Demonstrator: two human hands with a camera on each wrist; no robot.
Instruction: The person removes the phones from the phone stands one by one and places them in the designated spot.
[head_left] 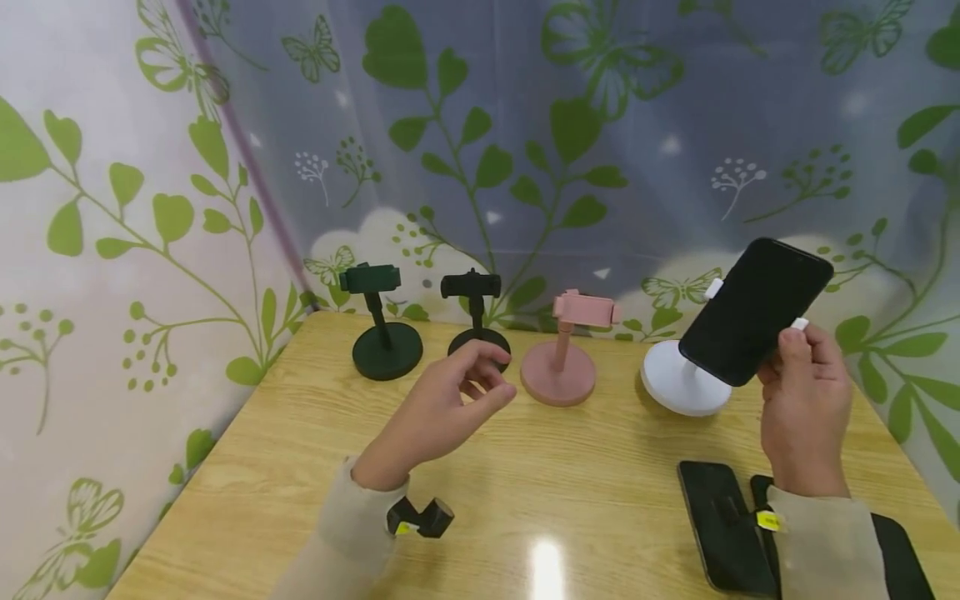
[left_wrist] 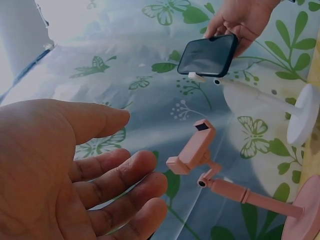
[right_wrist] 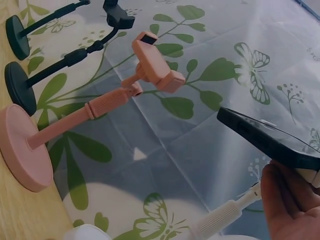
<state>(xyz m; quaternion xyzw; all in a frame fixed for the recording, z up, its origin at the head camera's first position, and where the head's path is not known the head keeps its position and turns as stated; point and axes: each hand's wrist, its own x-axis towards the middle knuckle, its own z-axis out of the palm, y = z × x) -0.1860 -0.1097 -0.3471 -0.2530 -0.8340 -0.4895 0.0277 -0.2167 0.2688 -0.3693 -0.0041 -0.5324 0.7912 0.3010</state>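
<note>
A black smartphone sits tilted in the clamp of a white phone stand at the right, with white clamp tips on two of its edges. My right hand grips the phone's lower right edge, thumb by one clamp tip and fingers partly hidden behind. Above the table my left hand hovers with loosely bent fingers and holds nothing; the left wrist view shows its bare palm. Nearest to it stand a pink phone stand and a black phone stand, whose base it partly covers in the head view.
A dark green phone stand is at the left end of the row. Two more dark phones lie at the front right: one phone beside another phone partly under the right sleeve. A patterned curtain hangs behind the wooden table.
</note>
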